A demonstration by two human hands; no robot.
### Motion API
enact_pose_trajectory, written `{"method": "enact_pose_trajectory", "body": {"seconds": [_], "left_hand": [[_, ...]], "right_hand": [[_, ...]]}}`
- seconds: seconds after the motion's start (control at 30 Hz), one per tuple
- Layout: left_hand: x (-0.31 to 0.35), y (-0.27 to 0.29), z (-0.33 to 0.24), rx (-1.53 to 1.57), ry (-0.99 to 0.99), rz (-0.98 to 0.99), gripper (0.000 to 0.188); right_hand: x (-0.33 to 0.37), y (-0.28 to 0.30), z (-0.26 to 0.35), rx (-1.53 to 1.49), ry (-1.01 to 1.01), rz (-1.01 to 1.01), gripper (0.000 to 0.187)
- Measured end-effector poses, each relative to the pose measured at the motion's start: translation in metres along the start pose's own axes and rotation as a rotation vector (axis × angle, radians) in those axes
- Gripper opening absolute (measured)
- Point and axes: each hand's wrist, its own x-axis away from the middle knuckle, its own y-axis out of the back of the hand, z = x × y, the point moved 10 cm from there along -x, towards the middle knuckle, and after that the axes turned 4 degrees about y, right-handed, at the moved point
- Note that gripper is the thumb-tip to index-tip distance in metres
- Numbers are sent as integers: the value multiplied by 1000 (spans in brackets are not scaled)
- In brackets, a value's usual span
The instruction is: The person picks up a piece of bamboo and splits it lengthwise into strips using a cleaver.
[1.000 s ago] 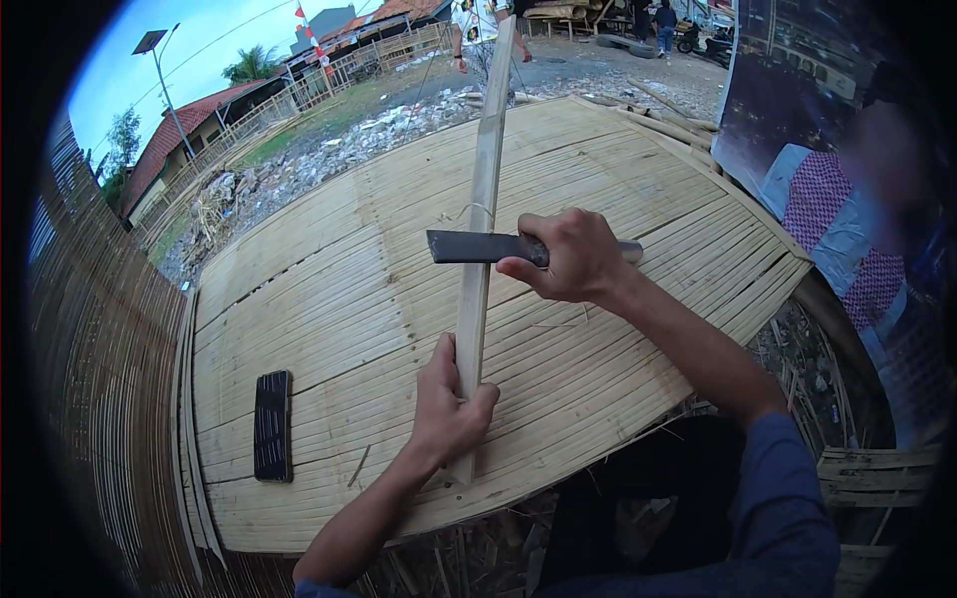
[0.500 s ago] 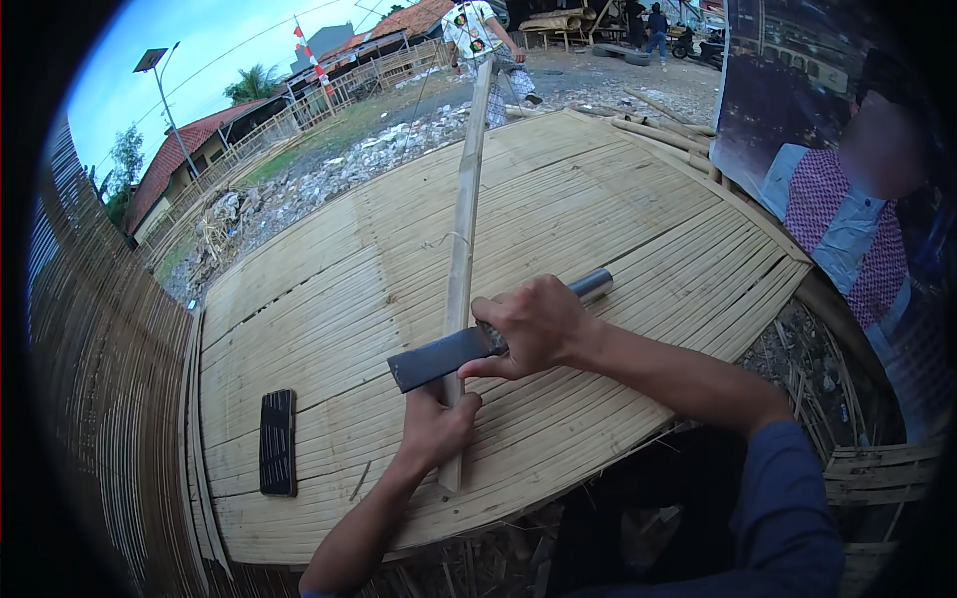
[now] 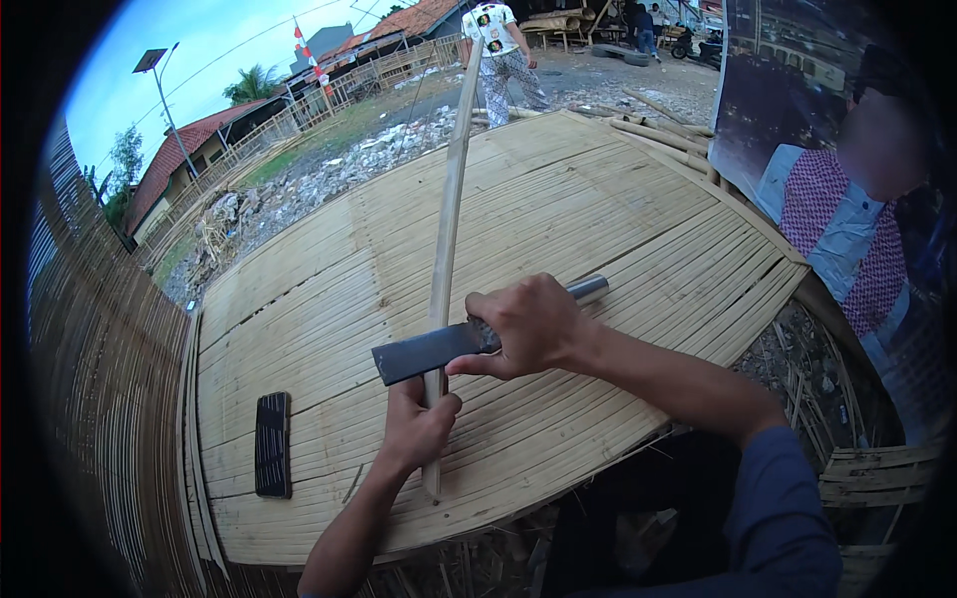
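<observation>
A long pale bamboo strip lies lengthwise across a woven bamboo platform, running away from me. My left hand grips the strip near its near end. My right hand is closed on the handle of a cleaver with a flat dark blade. The blade lies crosswise against the strip just above my left hand, its metal handle end pointing right.
A black rectangular object lies on the platform at the near left. A person in a checked and pale shirt stands at the right. Another person walks on the far ground by rubble. A bamboo fence borders the left.
My right hand has brought the cleaver down along the strip toward my left hand, from mid-strip to just above my grip. My left hand stays on the strip's near end.
</observation>
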Motion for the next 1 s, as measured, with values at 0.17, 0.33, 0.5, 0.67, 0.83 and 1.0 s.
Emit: {"method": "enact_pose_trajectory", "body": {"seconds": [0.17,0.33,0.5,0.67,0.83,1.0], "left_hand": [[7,6,-24,-33,-265,-55,23],[10,-16,-16,-154,-267,-19,31],[-5,0,1,-118,-70,43,31],[-1,4,-19,-226,-489,-87,34],[9,-11,-39,-356,-443,-122,32],[11,8,-50,-485,-653,-243,31]], "right_hand": [[0,19,-14,38,-46,-130,71],[4,42,-71,29,-316,-153,70],[2,4,15,30,141,-58,71],[3,21,9,48,90,-107,70],[8,53,-69,172,-279,-179,72],[-1,17,8,5,55,-126,71]]}}
